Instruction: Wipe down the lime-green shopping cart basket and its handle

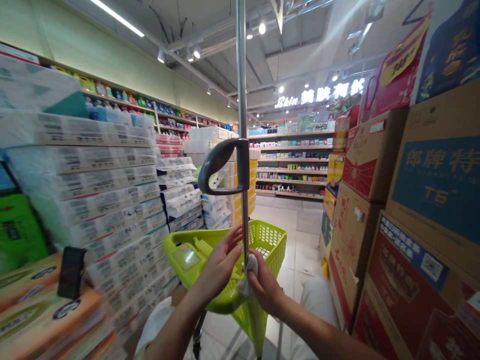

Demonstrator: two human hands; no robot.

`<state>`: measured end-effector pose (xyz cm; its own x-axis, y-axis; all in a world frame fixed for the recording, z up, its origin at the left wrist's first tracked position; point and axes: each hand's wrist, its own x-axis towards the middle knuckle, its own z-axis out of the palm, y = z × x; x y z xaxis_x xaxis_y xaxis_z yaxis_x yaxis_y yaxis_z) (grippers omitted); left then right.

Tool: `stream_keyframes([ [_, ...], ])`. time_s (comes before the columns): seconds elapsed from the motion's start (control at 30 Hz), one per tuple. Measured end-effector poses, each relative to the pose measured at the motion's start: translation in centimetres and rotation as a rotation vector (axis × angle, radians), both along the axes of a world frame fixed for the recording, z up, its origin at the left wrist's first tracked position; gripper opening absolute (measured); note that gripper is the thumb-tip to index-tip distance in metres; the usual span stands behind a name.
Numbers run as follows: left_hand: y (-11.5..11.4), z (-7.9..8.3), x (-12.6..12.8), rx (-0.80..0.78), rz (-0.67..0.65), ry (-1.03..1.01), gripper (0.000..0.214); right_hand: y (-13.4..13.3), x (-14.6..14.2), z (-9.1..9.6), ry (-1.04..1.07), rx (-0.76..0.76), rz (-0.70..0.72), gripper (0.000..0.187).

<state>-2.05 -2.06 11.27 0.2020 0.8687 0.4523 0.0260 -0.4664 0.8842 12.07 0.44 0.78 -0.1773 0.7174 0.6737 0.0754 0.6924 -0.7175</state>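
Observation:
An upright metal pole [242, 75] with a grey loop handle [221, 167] rises in the middle of the view, in front of a lime-green shopping cart [277, 235]. My right hand [265, 282] is closed around a crumpled white cloth [245, 285], pressed against the lower part of the pole. My left hand [224, 257] is just left of the pole, its fingers stretched out and slightly curved. Whether its fingertips touch the metal I cannot tell. Below both hands, the cart's near end is partly covered by my forearms.
Stacks of wrapped tissue packs [112, 185] line the left side. A dark phone-like device [71, 272] stands on orange packages [48, 320] at lower left. Cardboard boxes [360, 215] are piled close on the right. Store shelves [292, 160] stand beyond the tiled floor [298, 225].

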Motion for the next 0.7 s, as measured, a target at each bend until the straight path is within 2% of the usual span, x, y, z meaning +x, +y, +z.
stream_keyframes([
  [0.13,0.2,-0.1,0.0,0.004,0.071,0.040,0.055,0.8,-0.5,4.9,0.139,0.034,0.027,0.047],
  [0.2,0.0,-0.1,-0.1,0.015,0.093,0.037,0.055,0.8,-1.2,5.7,0.222,0.038,0.015,0.049],
  [0.27,-0.3,-0.5,-0.3,0.005,0.088,0.034,0.056,0.4,-1.9,4.5,0.240,0.044,-0.010,0.047],
  [0.37,-0.6,-1.5,-0.8,-0.032,0.064,0.070,0.060,0.0,-2.8,1.2,0.178,0.071,-0.035,0.045],
  [0.4,-0.6,-1.6,-1.0,-0.041,0.051,0.082,0.061,0.0,-3.0,0.7,0.168,0.080,-0.043,0.045],
  [0.47,-0.6,-1.1,-1.3,-0.033,0.028,0.063,0.061,0.3,-3.3,1.4,0.192,0.096,-0.046,0.047],
  [0.53,-0.6,0.5,-1.5,0.014,0.017,-0.036,0.061,0.9,-3.5,4.6,0.262,0.127,-0.016,0.051],
  [0.6,-1.0,2.7,-1.6,0.106,0.020,-0.195,0.065,1.5,-3.6,9.5,0.339,0.195,0.042,0.055],
  [0.7,-2.3,6.1,-1.8,0.274,0.028,-0.351,0.067,2.2,-3.6,17.2,0.416,0.296,0.027,0.054],
])
